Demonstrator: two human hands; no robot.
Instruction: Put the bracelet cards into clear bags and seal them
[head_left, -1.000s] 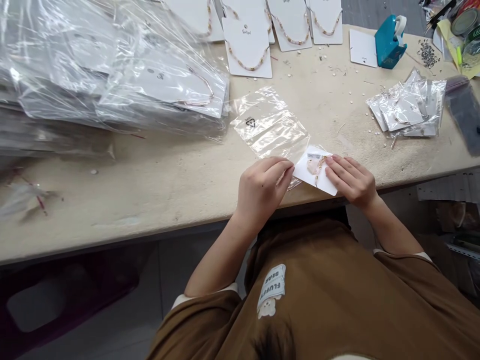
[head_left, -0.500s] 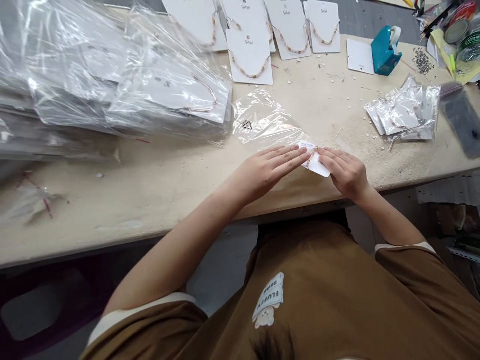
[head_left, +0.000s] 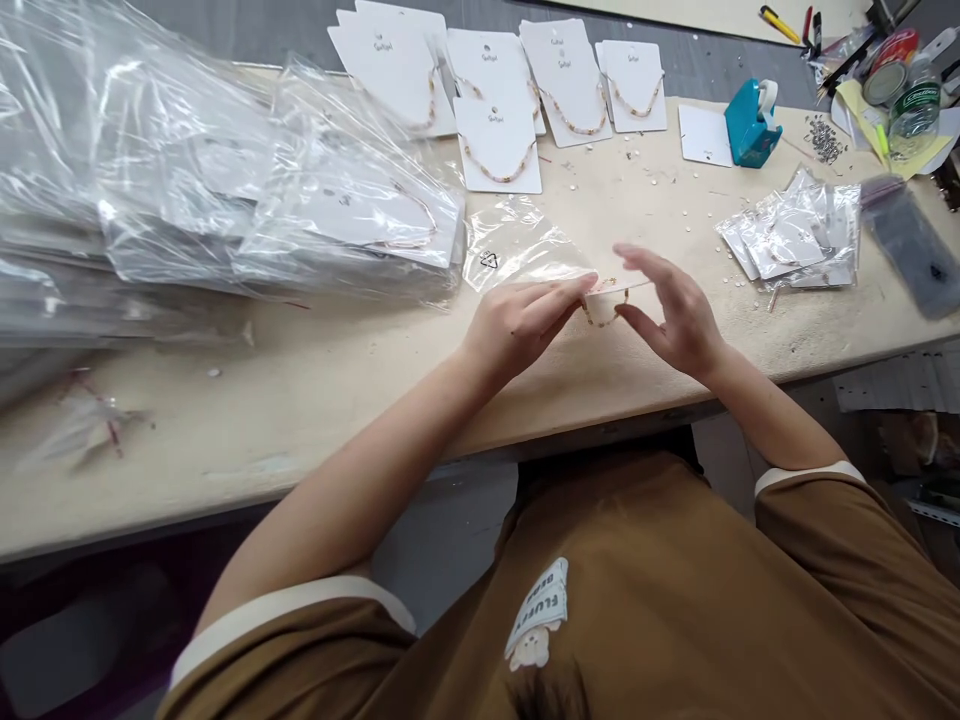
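My left hand (head_left: 517,322) is closed on the edge of a small white jewelry card (head_left: 636,286), which is tipped so that it shows nearly edge-on. From the card hangs a beaded bracelet (head_left: 600,323) with gold and pinkish beads, its loop sagging below. My right hand (head_left: 679,318) is at the card's right side with thumb and fingers spread. Its thumb tip is beside the beads; whether it touches them I cannot tell. A clear plastic bag (head_left: 521,245) lies flat just beyond my left hand.
Cards with beaded strands (head_left: 499,150) lie at the back. Large plastic-wrapped card stacks (head_left: 262,190) fill the left. To the right are a teal tape dispenser (head_left: 752,125), a blank card (head_left: 705,135), small bagged cards (head_left: 799,235), metal bits (head_left: 823,140) and a bottle (head_left: 915,108).
The card has tilted from lying face up to nearly edge-on, and the bracelet now hangs below it. My right fingers have come off the card and spread apart. The view has shifted slightly.
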